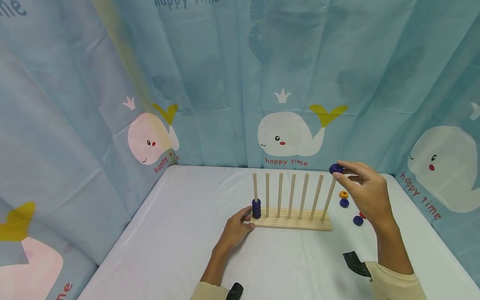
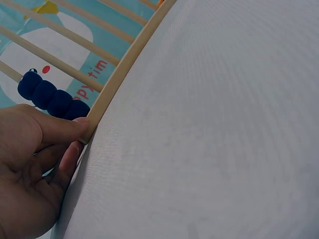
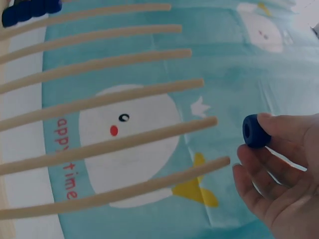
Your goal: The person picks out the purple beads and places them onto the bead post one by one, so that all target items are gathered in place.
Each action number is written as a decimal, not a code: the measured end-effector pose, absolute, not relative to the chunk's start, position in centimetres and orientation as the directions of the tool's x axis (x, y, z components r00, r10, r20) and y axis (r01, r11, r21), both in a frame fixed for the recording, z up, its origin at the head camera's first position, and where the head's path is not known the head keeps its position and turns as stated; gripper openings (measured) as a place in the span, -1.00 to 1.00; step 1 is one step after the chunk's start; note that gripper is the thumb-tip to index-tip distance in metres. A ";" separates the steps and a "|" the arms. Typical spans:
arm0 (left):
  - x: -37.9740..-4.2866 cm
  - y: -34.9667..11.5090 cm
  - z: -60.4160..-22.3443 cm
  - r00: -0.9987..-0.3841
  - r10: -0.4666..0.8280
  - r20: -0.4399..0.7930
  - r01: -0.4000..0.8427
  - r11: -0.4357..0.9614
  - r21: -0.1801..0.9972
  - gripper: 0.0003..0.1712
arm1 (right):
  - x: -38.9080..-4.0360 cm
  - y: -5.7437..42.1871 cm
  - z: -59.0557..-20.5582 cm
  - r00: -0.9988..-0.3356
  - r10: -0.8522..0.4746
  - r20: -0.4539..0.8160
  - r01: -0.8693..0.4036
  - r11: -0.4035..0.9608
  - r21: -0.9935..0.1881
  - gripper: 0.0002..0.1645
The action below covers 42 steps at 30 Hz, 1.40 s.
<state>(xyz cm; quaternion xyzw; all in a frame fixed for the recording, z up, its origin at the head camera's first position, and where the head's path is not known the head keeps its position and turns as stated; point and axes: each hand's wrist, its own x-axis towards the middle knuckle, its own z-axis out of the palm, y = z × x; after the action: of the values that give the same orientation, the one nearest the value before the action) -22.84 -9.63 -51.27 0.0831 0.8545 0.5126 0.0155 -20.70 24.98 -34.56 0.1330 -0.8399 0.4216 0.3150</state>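
Observation:
A wooden peg rack with a row of upright pegs stands on the white table. Its leftmost peg carries a stack of several dark blue beads; the other pegs are bare. My left hand grips the base's left end, thumb at the front edge in the left wrist view, right beside the stack. Between thumb and fingertips, my right hand pinches a single blue bead. That bead is up by the top of the rightmost peg; in the right wrist view its hole faces the peg tips, with a gap between.
Right of the rack lie an orange bead, a loose blue bead, another blue bead and a red bead partly hidden by the right hand. A whale-print curtain hangs behind and beside the table.

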 end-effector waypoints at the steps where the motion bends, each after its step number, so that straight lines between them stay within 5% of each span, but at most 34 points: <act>1: -22.9 -9.6 -51.3 -0.986 0.157 0.061 0.128 0.463 0.877 -0.34 | -20.7 24.7 -34.5 -0.766 0.034 0.642 -0.495 0.605 -0.624 -0.55; 13: -22.9 -9.7 -51.5 -0.987 0.151 0.056 0.119 0.454 0.883 -0.34 | -20.0 20.6 -32.3 -0.756 -0.074 0.651 -0.594 0.498 -0.633 -0.56; 42: -22.9 -9.7 -51.4 -0.984 0.165 0.061 0.132 0.465 0.875 -0.34 | -22.6 15.8 -33.8 -0.721 -0.252 0.646 -0.687 0.385 -0.616 -0.59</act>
<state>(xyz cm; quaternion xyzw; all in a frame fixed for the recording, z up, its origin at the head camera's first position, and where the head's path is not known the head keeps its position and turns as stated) -22.85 -9.69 -51.43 0.0866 0.8559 0.5097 0.0162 -22.57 15.78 -33.81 0.2936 -0.7994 0.4705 0.2313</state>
